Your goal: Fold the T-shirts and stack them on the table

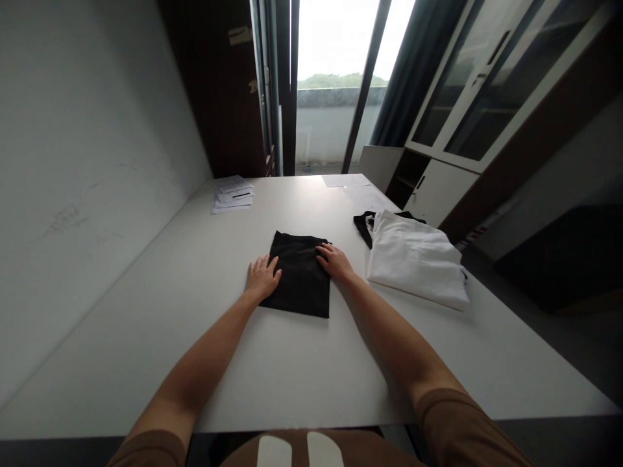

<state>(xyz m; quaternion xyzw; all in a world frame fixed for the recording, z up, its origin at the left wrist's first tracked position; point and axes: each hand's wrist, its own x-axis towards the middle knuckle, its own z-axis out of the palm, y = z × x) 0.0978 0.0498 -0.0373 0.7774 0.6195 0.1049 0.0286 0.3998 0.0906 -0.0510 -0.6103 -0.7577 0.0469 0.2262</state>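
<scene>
A black folded garment [299, 275] lies flat in the middle of the white table [292, 363], roughly a rectangle. Against its left edge rests my left hand [263, 275], palm down with the fingers spread and partly on the cloth. My right hand [335, 261] lies on the upper right edge, its fingers stretched over the fabric. Neither hand grips the cloth. To the right, a white folded garment [416, 256] lies partly over black clothing [363, 227] at the table's right side.
Loose papers [232, 193] with a dark pen-like item lie at the far left corner. More sheets [357, 188] lie at the far right. A wall [97, 162] runs along the left side; a cabinet [448, 175] with one lower door open stands beyond the right edge.
</scene>
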